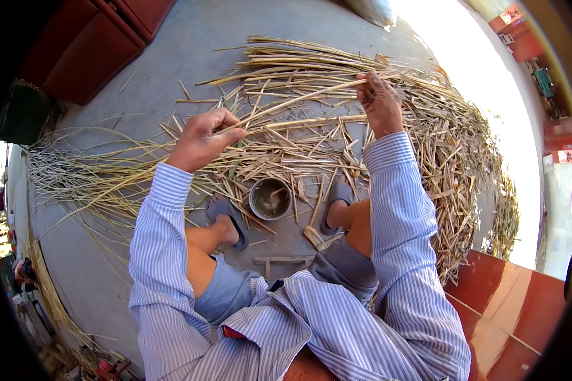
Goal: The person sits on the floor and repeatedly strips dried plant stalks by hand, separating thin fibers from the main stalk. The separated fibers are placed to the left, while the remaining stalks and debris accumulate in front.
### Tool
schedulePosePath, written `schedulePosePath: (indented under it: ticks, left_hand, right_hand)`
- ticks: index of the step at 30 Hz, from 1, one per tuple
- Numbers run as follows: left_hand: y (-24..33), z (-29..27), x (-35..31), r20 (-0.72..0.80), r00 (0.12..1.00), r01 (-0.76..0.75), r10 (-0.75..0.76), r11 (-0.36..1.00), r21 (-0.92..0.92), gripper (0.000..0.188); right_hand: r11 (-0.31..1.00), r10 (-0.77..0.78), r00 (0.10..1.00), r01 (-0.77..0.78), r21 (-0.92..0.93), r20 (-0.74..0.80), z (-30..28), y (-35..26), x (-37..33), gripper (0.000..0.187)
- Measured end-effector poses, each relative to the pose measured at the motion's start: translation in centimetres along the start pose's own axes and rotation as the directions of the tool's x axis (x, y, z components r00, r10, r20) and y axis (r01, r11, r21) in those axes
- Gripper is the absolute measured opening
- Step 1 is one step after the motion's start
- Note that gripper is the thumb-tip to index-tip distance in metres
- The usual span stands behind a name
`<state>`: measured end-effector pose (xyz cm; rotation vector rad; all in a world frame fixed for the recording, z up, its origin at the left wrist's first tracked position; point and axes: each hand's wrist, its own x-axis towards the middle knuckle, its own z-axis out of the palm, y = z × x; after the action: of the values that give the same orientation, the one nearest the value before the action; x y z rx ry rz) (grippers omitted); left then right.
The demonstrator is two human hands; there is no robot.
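A long, pale dry stalk [302, 100] stretches between my two hands, rising slightly toward the right. My left hand [203, 138] pinches its left end between thumb and fingers. Higher up and to the right, my right hand [381, 105] has its raised fingers closed on the stalk's other end. Beneath it, a bundle of long tan stalks [299, 60] lies on the floor. Short cut pieces and husks [311, 149] are scattered below both hands. Between my feet stands a round metal bowl [251, 202] with murky liquid and a small light-coloured piece in it.
Thin greenish strips [95, 166] fan out on the left. A big heap of dry husks [442, 165] spreads at the right, beside red tiles [489, 286]. A low wooden stool [283, 260] shows near my sandalled feet. Dark red furniture [92, 54] stands far left.
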<state>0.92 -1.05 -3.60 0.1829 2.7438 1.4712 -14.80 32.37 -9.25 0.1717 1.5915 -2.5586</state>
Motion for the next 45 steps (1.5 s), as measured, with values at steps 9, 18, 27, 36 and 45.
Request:
schedulePosePath:
  ticks: [9, 18, 27, 36, 45]
  left_hand:
    - [-2.0, -0.2, 0.5, 0.012, 0.996, 0.091, -0.091, 0.996, -0.008, 0.019]
    - [-1.6, 0.0, 1.1, 0.111, 0.970, 0.215, -0.216, 0.976, 0.026, 0.024]
    - [-2.1, 4.5, 2.4, -0.073, 0.997, -0.026, 0.029, 0.999, 0.042, 0.017]
    - [1.3, 3.5, 3.6, -0.404, 0.914, -0.081, 0.036, 0.992, -0.093, 0.017]
    - [2.2, 4.3, 4.1, -0.267, 0.939, -0.182, 0.217, 0.972, 0.151, 0.016]
  right_hand:
    - [0.987, -0.082, 0.900, 0.131, 0.087, -0.429, -4.3, -1.9, 2.1, 0.018]
    - [0.995, 0.079, 0.935, -0.094, 0.027, 0.345, 4.0, 0.5, -2.8, 0.022]
    - [0.994, 0.110, 0.969, -0.105, -0.037, 0.221, 5.8, 1.0, -3.8, 0.021]
    - [0.964, 0.255, 0.967, -0.253, -0.086, 0.009, 4.3, 1.8, -2.7, 0.018]
    - [0.805, -0.145, 0.908, 0.340, 0.487, -0.393, -11.0, -5.0, 1.3, 0.028]
